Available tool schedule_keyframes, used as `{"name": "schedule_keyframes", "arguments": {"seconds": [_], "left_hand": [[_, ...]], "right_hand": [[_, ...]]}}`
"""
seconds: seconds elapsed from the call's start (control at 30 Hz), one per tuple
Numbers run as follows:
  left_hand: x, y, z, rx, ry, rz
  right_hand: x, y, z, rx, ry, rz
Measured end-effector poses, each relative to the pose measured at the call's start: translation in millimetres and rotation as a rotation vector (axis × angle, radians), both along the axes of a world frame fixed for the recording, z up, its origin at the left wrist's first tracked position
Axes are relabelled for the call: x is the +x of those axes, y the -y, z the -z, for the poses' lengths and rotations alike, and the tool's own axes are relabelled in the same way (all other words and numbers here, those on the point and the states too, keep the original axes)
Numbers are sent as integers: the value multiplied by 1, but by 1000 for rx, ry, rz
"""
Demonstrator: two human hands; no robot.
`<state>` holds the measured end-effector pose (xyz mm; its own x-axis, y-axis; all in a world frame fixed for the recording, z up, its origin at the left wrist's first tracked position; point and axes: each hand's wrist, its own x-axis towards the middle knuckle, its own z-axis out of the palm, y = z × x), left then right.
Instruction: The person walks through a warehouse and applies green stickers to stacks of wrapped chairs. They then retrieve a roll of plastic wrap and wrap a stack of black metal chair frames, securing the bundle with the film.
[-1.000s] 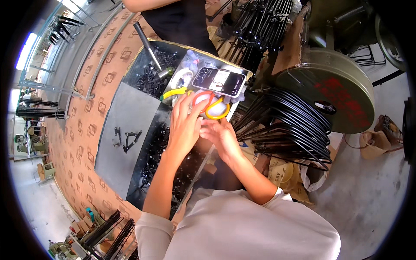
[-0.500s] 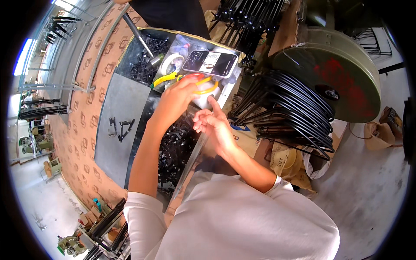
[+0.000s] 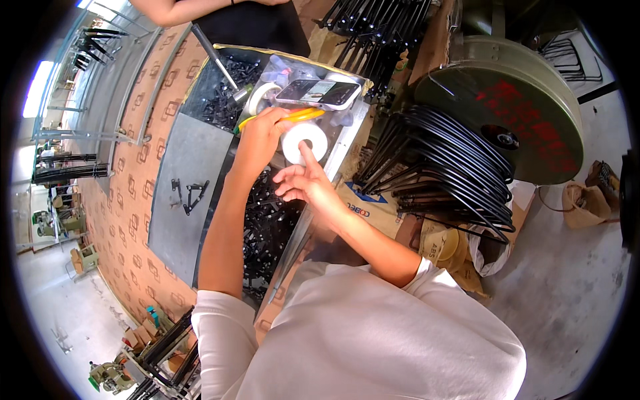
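Observation:
My left hand is closed at the yellow-handled pliers, whose handles lie close together; the tool's working end is partly hidden. Just below them is a white tape roll with its round hole facing up. The index finger of my right hand points into that hole, while its other fingers are loosely bent and apart. Beyond the pliers a phone with a lit screen lies on the clutter in the tray. A second white roll stands to the phone's left.
Small black parts fill a bin below my hands, and more lie at the far left beside a hammer. A few black pieces rest on a grey sheet. Bent black rods are stacked at right. Another person's arm shows at top.
The pliers' handles have come together and my left hand has drawn slightly left. The tape roll now shows its hole, with my right index finger in it. Another person's arm has appeared at the top.

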<state>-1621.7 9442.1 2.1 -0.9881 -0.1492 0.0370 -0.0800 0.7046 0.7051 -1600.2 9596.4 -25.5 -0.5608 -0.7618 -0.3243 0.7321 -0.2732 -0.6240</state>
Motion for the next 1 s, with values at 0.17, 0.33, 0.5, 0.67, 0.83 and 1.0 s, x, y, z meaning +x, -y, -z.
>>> {"name": "schedule_keyframes", "arguments": {"seconds": [0.17, 0.33, 0.5, 0.67, 0.83, 1.0], "left_hand": [[4, 1, 5, -29, -55, 51], [2, 3, 0, -65, -36, 47], [-3, 6, -6, -83, -38, 56], [-17, 14, -11, -153, -32, 95], [-27, 25, -13, -145, 48, 161], [-12, 26, 10, -36, 153, 217]], "right_hand": [[-25, 18, 1, 202, 114, 78], [-16, 26, 1, 295, 59, 287], [-7, 26, 1, 240, 45, 396], [-4, 22, -21, 217, -72, 388], [7, -25, -64, 268, -256, 194], [18, -89, -70, 118, -158, 55]]}}
